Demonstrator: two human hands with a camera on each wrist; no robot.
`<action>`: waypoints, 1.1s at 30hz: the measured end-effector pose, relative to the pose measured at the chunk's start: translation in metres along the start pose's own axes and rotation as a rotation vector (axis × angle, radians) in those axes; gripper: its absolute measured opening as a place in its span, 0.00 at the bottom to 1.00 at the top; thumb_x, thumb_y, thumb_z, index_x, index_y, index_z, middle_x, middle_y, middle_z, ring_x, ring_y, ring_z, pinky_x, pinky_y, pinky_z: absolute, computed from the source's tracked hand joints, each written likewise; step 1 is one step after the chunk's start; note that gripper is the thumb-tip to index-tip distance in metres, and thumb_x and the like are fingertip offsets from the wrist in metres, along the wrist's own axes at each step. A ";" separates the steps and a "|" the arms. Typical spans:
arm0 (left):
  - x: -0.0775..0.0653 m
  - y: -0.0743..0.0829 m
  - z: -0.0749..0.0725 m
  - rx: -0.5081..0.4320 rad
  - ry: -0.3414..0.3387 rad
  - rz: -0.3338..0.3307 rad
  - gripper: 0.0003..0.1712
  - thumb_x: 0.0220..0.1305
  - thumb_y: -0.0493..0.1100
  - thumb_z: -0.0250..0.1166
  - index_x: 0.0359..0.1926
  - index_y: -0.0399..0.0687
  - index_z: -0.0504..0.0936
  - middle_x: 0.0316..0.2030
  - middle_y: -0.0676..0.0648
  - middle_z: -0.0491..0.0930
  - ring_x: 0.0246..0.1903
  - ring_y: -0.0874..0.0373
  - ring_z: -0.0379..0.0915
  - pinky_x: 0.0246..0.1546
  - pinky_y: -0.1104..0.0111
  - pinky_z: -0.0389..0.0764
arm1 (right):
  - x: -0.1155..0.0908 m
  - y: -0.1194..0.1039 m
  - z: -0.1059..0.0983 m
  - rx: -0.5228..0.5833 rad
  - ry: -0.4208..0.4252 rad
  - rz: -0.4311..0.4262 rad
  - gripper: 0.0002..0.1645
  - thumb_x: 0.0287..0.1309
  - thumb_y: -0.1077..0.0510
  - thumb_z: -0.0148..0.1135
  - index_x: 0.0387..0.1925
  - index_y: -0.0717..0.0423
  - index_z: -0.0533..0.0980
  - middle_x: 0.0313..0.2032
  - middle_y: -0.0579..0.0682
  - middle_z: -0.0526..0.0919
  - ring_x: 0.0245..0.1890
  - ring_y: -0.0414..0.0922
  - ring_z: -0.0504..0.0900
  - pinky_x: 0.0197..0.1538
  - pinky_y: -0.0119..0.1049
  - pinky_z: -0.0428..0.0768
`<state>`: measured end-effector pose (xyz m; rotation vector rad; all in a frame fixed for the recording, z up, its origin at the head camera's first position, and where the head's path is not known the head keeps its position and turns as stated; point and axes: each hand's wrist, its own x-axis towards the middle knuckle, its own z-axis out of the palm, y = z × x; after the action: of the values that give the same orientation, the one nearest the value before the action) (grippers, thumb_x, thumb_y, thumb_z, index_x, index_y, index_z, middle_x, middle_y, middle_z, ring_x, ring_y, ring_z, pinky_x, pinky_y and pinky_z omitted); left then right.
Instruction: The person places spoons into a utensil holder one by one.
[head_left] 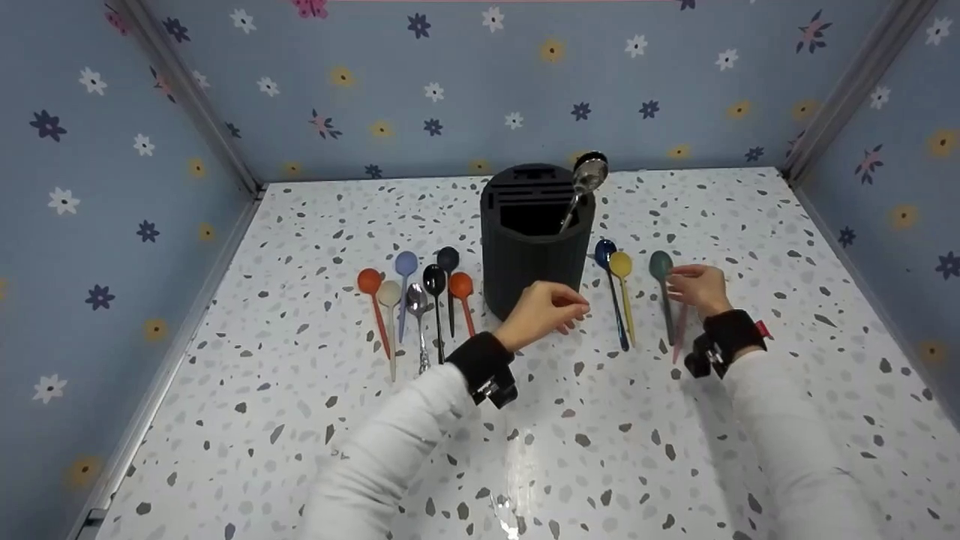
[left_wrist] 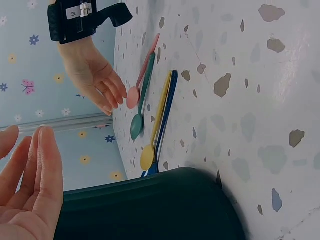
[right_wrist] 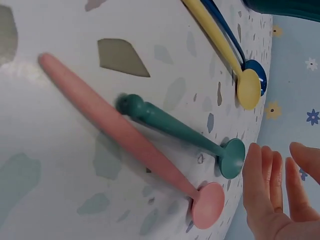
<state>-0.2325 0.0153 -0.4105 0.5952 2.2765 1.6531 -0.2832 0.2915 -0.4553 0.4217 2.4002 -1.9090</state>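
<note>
Both hands empty. Left hand (head_left: 541, 315): fingers loosely extended, in front of the dark holder (head_left: 517, 266); can't tell if it touches. Right hand (head_left: 699, 289): fingers extended and relaxed, thumb apart, at the bowl end of the green spoon (right_wrist: 232, 159); contact unclear.

Around right hand: pink spoon (right_wrist: 208, 205) lies partly under it in head view, bowl hidden there but visible from both wrists. Green spoon is just left of it, handle toward the person. Further left, between the two hands: yellow spoon (head_left: 621, 264) and dark blue spoon (head_left: 606, 251), side by side, bowls pointing away from the person.

Around left hand: holder stands upright just beyond it, slotted top. Silver spoon (head_left: 591, 172) leans in the large compartment, bowl up, tilted right.

Left of left hand, seven more lie on the speckled table (head_left: 555, 465), bowls away from the person: red-orange spoon (head_left: 369, 281), cream spoon (head_left: 389, 293), lavender spoon (head_left: 406, 263), ornate silver spoon (head_left: 416, 299), glossy black spoon (head_left: 434, 280), matte dark spoon (head_left: 448, 259), orange spoon (head_left: 461, 284). Orange one is nearest that hand, handle running toward the wrist.
</note>
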 end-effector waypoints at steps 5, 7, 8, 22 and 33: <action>-0.008 0.008 -0.003 -0.031 -0.012 -0.006 0.11 0.57 0.35 0.60 0.39 0.30 0.79 0.31 0.35 0.80 0.28 0.44 0.76 0.27 0.66 0.82 | 0.001 0.007 0.002 -0.043 0.074 -0.008 0.22 0.55 0.69 0.51 0.50 0.80 0.65 0.21 0.42 0.76 0.21 0.31 0.78 0.36 0.29 0.81; -0.009 0.006 -0.003 -0.038 -0.012 -0.011 0.11 0.57 0.35 0.60 0.39 0.30 0.79 0.31 0.36 0.80 0.27 0.46 0.77 0.26 0.67 0.82 | 0.002 0.010 0.003 -0.079 0.099 -0.009 0.21 0.54 0.69 0.51 0.49 0.79 0.66 0.21 0.42 0.75 0.21 0.32 0.78 0.34 0.28 0.81; -0.009 0.005 -0.003 -0.037 -0.011 -0.012 0.11 0.57 0.35 0.60 0.39 0.30 0.79 0.31 0.36 0.80 0.26 0.47 0.77 0.26 0.67 0.82 | 0.003 0.011 0.003 -0.102 0.110 -0.009 0.21 0.54 0.68 0.51 0.48 0.79 0.67 0.21 0.43 0.75 0.21 0.32 0.78 0.33 0.27 0.81; -0.007 -0.031 0.004 -0.038 -0.021 -0.028 0.11 0.56 0.37 0.61 0.38 0.33 0.80 0.29 0.38 0.81 0.26 0.45 0.77 0.24 0.68 0.82 | 0.006 0.026 0.012 -0.344 0.226 -0.091 0.18 0.46 0.69 0.53 0.41 0.76 0.72 0.39 0.68 0.75 0.26 0.37 0.72 0.24 0.16 0.70; -0.022 -0.015 0.003 -0.075 -0.041 -0.047 0.12 0.57 0.32 0.58 0.39 0.25 0.77 0.32 0.30 0.78 0.31 0.34 0.74 0.30 0.56 0.81 | 0.007 0.032 0.014 -0.487 0.215 -0.145 0.18 0.43 0.68 0.58 0.38 0.77 0.74 0.36 0.69 0.78 0.35 0.56 0.76 0.33 0.28 0.74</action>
<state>-0.2144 0.0033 -0.4260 0.5489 2.1723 1.6796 -0.2843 0.2853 -0.4902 0.4461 2.9839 -1.2975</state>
